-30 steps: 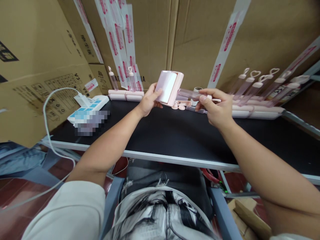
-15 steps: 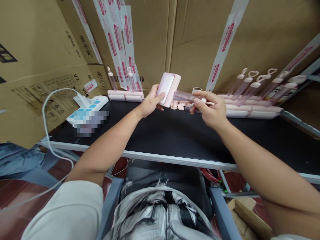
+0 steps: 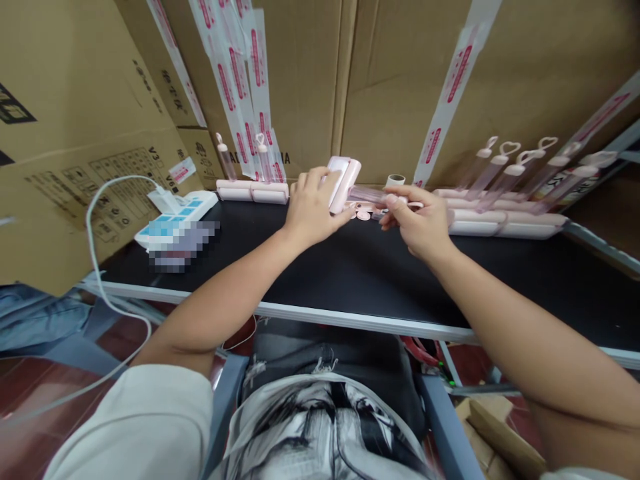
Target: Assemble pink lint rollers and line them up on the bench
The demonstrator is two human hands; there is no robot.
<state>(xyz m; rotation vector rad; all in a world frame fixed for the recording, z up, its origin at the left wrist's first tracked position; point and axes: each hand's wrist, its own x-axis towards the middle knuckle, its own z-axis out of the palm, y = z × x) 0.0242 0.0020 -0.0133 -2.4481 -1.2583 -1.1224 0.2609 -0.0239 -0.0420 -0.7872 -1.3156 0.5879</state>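
A pink and white lint roller (image 3: 348, 181) with a clear handle (image 3: 367, 195) is held up over the table between both hands. My left hand (image 3: 311, 208) is closed round the left side of its head, back of the hand toward me, with the thumb low near the front edge. My right hand (image 3: 423, 220) grips the end of the handle, and a pale loop shows at its fingers. Behind the hands lie small round pink parts (image 3: 363, 215), partly hidden, and a short white tube (image 3: 395, 180).
Several similar rollers (image 3: 530, 224) with upright handles stand at the right, and two more (image 3: 270, 193) at the back left. A white and blue power strip (image 3: 175, 217) with a cable sits at the left. Cardboard (image 3: 390, 87) walls the back of the black table (image 3: 350, 280).
My left hand has turned over from a thumb-on-top hold to fingers over the roller head. The head has dropped slightly. My right hand has hardly moved.
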